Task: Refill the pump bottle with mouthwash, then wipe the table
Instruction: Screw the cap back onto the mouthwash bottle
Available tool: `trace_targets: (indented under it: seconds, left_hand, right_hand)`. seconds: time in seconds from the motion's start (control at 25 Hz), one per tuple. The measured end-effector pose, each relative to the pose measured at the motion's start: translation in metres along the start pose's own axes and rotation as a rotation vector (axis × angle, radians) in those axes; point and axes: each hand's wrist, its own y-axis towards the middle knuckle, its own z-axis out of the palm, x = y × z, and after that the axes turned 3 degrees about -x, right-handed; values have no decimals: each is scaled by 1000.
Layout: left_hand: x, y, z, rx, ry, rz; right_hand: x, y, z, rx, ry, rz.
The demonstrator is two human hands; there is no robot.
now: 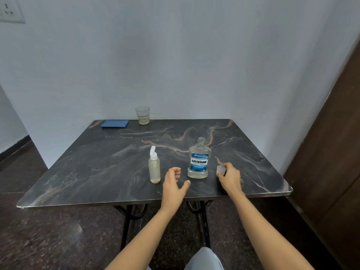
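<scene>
An uncapped mouthwash bottle (199,160) with a blue label stands near the front middle of the dark marble table (97,172), holding a little pale liquid. To its left stands a slim clear bottle (154,168) with a white flip-up top, filled with pale liquid. My left hand (174,182) hovers between the two bottles, fingers loosely curved and holding nothing. My right hand (228,177) sits right of the mouthwash bottle and pinches its clear cap (221,170) just above the tabletop.
A folded blue cloth (115,123) lies at the back left of the table. A glass (142,115) with a little liquid stands at the back edge by the wall. A dark wooden door (331,152) is on the right.
</scene>
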Motion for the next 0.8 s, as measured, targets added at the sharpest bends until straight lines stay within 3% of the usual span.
trace_targets:
  seconds: [0.16,0.28,0.4,0.48,0.6,0.8]
  left_hand:
    - [-16,22,11,76,-40,-24]
    - [-33,44,16,125,-97,-53]
    - [-48,63,22,178,-127,-66]
    - [-56,73,26,207,-116,-68]
    - [-60,80,28,224,-79,-96]
    - [-62,81,23,273,-137,-146]
  right_hand:
    - [18,1,-24,-71,277,-68]
    - [58,12,-62,-75,314,-329]
    - [103,25,-95,59,66,-637]
    - [128,29,-104,175,-246,-777]
    - [154,33,-107,327,-513,-794]
    - [176,31,-101,540,-581,-864]
